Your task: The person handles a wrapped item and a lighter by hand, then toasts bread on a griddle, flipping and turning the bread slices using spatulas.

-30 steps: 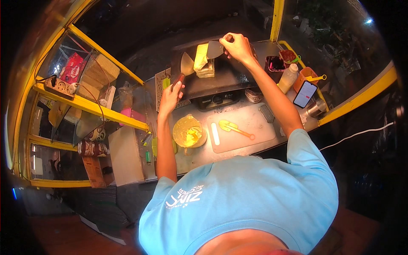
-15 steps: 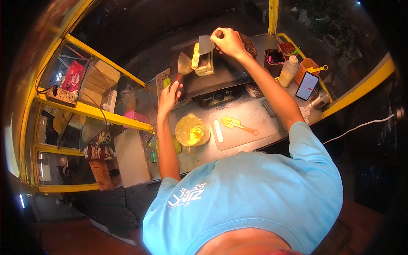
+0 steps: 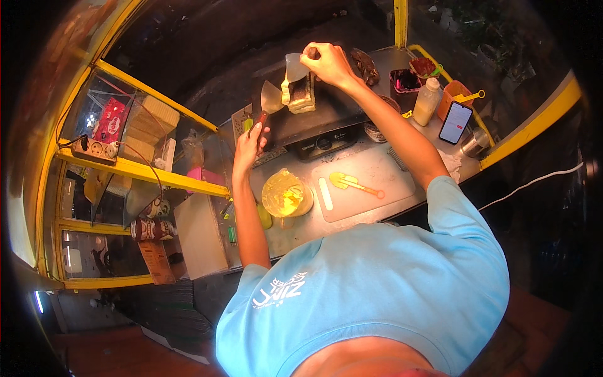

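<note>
On the dark griddle (image 3: 336,112) rests a block of toasted bread (image 3: 303,103), pale at its sides and with a dark patch on top. My left hand (image 3: 251,143) is closed round the handle of a metal scraper (image 3: 271,97), whose blade stands just left of the bread. Over the far end of the bread, my right hand (image 3: 333,65) grips the dark handle of a second, wider scraper (image 3: 295,67). That blade is tilted against the bread's upper left part; whether it presses in cannot be made out.
A jug of yellow mixture (image 3: 308,200) stands nearer me, beside a cutting board (image 3: 392,196) with a yellow spatula (image 3: 352,182). To the right are a squeeze bottle (image 3: 427,100), an orange container (image 3: 453,94) and a phone (image 3: 456,122). Yellow-framed shelves (image 3: 125,160) rise at the left.
My right hand and its scraper have shifted slightly left over the bread, and more of the dark top shows. The left hand keeps its place beside the bread. The whole view has shifted slightly.
</note>
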`<state>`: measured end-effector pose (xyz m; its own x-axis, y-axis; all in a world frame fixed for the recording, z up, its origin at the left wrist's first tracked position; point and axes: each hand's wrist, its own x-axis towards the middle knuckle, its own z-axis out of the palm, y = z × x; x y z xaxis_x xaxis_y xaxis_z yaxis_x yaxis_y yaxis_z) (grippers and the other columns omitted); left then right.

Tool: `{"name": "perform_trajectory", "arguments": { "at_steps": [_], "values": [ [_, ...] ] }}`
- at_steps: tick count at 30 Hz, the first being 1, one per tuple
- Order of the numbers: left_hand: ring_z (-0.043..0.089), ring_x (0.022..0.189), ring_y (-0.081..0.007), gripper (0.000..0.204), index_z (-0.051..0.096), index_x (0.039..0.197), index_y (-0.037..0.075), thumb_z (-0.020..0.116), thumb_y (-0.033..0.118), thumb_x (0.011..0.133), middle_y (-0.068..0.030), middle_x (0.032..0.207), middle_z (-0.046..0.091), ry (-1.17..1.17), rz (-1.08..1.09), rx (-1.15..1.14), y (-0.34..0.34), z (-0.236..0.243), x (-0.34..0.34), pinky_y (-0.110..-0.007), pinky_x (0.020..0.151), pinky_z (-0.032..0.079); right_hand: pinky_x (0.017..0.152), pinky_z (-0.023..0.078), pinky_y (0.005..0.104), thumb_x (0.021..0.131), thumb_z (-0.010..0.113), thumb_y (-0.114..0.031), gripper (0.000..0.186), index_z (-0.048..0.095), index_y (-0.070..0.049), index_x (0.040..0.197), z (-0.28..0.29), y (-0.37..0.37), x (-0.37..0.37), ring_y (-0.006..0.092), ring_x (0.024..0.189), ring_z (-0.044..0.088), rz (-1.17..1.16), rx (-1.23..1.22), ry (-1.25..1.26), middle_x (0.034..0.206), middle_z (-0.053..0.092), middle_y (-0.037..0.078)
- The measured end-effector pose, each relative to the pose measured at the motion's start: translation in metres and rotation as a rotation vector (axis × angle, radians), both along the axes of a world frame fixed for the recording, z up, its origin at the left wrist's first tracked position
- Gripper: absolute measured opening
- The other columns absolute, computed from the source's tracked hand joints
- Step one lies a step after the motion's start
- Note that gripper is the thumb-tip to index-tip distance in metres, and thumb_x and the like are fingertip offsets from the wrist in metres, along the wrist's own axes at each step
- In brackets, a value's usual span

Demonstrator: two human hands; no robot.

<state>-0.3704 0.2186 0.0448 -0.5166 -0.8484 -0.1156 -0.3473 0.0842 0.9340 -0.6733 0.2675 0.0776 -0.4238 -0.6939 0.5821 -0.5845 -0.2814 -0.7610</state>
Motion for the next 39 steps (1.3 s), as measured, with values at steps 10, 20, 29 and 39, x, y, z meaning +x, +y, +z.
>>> {"name": "perform_trajectory", "arguments": {
  "at_steps": [10,20,29,39],
  "values": [
    [0.039,0.050,-0.0025,0.044,0.065,0.108,-0.001,0.051,0.041,0.102,0.0051,0.064,0.050,0.047,0.068,-0.001,0.003,0.001,0.000,-0.020,0.046,0.031,0.052,0.051,0.0278,0.086,0.066,-0.024,0.023,0.070,-0.002,0.088,0.003,0.011,-0.009,0.0136,0.054,0.067,-0.018,0.034,0.056,0.063,0.067,0.006],
    [0.039,0.049,-0.0021,0.041,0.066,0.106,0.001,0.052,0.040,0.102,0.0046,0.065,0.052,0.049,0.077,-0.051,0.000,-0.004,0.007,-0.020,0.045,0.029,0.050,0.051,0.0259,0.087,0.065,-0.022,0.020,0.068,-0.002,0.083,-0.003,0.049,-0.043,0.0119,0.049,0.064,-0.060,0.256,-0.174,0.061,0.066,0.004],
    [0.041,0.052,-0.0028,0.041,0.066,0.100,0.002,0.053,0.041,0.101,0.0041,0.064,0.053,0.018,0.035,-0.124,0.007,-0.021,-0.011,-0.023,0.048,0.029,0.043,0.047,0.0258,0.091,0.062,-0.024,0.023,0.066,-0.002,0.092,-0.055,0.026,-0.030,0.0147,0.045,0.060,0.226,0.222,-0.662,0.066,0.066,0.010],
    [0.050,0.061,-0.0119,0.042,0.057,0.086,0.003,0.051,0.042,0.100,-0.0022,0.063,0.054,-0.132,-0.053,-0.325,0.024,-0.032,-0.015,-0.031,0.058,0.040,0.037,0.044,0.0256,0.087,0.060,-0.021,0.023,0.066,0.001,0.084,-0.080,0.027,-0.028,0.0132,0.038,0.054,0.109,0.297,-0.599,0.056,0.061,0.008]
  ]
}}
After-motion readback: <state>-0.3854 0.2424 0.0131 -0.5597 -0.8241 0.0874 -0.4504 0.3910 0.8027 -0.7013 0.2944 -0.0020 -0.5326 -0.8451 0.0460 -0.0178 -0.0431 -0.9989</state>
